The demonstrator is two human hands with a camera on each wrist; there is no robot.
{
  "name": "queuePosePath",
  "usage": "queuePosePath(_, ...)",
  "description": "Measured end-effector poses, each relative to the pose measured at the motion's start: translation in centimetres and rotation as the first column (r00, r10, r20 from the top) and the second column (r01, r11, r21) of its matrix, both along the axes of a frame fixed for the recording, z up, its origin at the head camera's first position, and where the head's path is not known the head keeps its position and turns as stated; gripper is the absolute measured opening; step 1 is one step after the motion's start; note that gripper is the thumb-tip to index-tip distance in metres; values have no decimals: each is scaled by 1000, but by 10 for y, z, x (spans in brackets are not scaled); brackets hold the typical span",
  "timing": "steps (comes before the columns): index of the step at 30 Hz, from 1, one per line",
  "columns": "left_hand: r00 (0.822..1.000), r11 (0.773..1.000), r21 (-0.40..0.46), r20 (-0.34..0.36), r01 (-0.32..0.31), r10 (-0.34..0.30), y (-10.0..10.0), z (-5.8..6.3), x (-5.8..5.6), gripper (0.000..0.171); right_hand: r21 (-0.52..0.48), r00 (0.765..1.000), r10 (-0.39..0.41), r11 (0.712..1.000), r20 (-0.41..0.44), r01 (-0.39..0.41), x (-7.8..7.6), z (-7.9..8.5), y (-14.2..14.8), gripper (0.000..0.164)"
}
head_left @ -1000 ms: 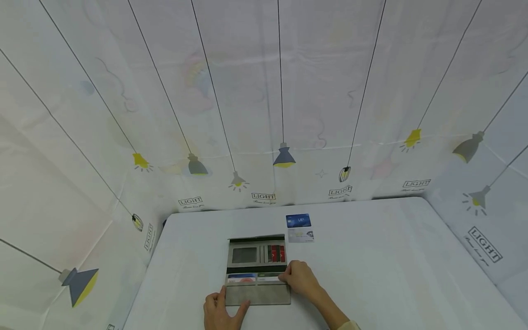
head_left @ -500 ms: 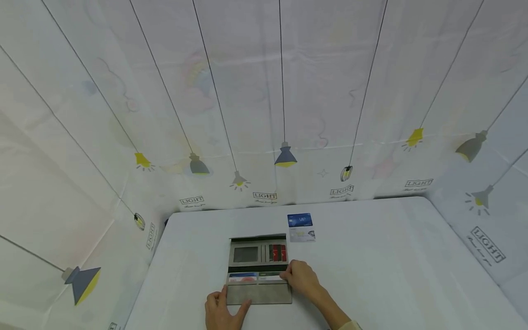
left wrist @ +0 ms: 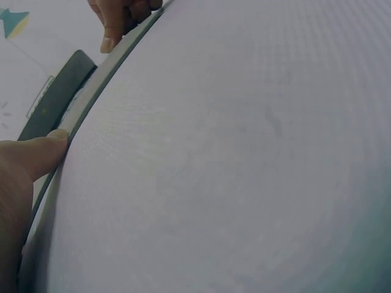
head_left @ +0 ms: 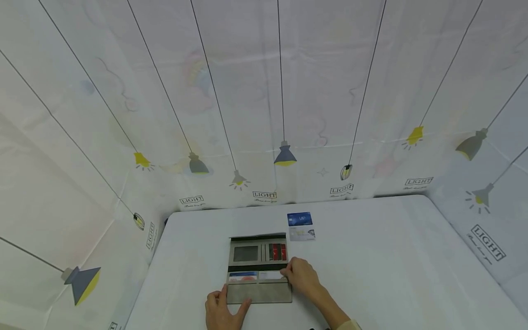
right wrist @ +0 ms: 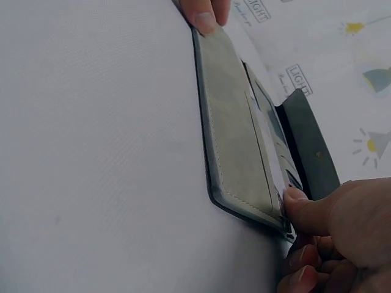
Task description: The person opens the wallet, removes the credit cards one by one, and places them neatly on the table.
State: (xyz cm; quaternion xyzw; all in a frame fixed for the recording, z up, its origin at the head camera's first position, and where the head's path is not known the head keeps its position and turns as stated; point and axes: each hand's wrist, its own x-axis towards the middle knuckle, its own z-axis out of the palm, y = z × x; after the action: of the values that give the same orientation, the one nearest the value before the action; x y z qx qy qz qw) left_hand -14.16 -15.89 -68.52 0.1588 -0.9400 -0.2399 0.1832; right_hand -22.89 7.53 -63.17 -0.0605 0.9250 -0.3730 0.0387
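Both hands are on a wallet (head_left: 259, 293) that lies unfolded at the near middle of a white table (head_left: 379, 261), well apart from one another; the left hand (head_left: 222, 311) sits at the near left corner, forefinger at the left edge and thumb at the near edge, the two spread wide; the right hand (head_left: 303, 277) pinches the right edge, thumb on top and the other fingers curled.

The wallet is grey-green and suede-like, with stitching round its near panel and a dark band across the middle; a dark flap (right wrist: 317, 155) with a small stud stands raised on the far side; the far panel has a dark window (head_left: 246, 253) at left, narrow slots in the middle and red cards (head_left: 277, 252) at right; in the near pocket a blue-and-white card (head_left: 243, 276) with a red patch sits at left, a white card (head_left: 269, 275) at right, its right end by the right thumb.

Far and right of the wallet lies a blue VIP card (head_left: 299, 219), a pale card (head_left: 302, 234) just on its near side; lamps (head_left: 284, 156) and the word LIGHT are printed on the pale backdrop (head_left: 243, 91); a cream sleeve (head_left: 349, 325) shows at the near edge.
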Motion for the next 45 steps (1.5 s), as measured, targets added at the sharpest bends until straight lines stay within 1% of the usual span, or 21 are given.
queuePosePath(4,1000,1000,5,11,2,-2,0,1,0,90,6,1000,-8,1000,21,8,-4,2,-2,20)
queuePosePath(11,1000,1000,11,31,2,-2,0,3,0,89,11,1000,-9,1000,18,9,-8,1,-2,20)
queuePosePath(18,1000,1000,4,6,3,-3,0,2,1,87,-10,1000,-29,1000,3,29,-9,-1,1,19)
queuePosePath(20,1000,1000,1,3,2,-2,0,1,0,87,-21,1000,-23,1000,-8,22,-9,-2,2,18)
queuePosePath(23,1000,1000,-1,7,1,-1,0,-1,1,88,-33,1000,-4,999,-18,4,-9,-2,4,19)
queuePosePath(28,1000,1000,-1,6,-5,5,0,-3,0,87,-61,998,52,997,-22,-54,-9,-2,8,19)
queuePosePath(35,1000,1000,-11,-7,0,0,-2,-4,-1,87,-141,994,109,984,-6,-109,-8,2,10,24)
queuePosePath(38,1000,1000,-13,-6,0,0,-2,-4,0,87,-154,990,143,978,-12,-143,-9,3,11,26)
queuePosePath(42,1000,1000,-9,0,0,0,-1,-3,0,87,-135,985,170,976,-10,-169,-9,1,11,25)
queuePosePath(45,1000,1000,-5,5,4,-4,0,-2,0,88,-121,987,160,980,-12,-160,-8,0,10,23)
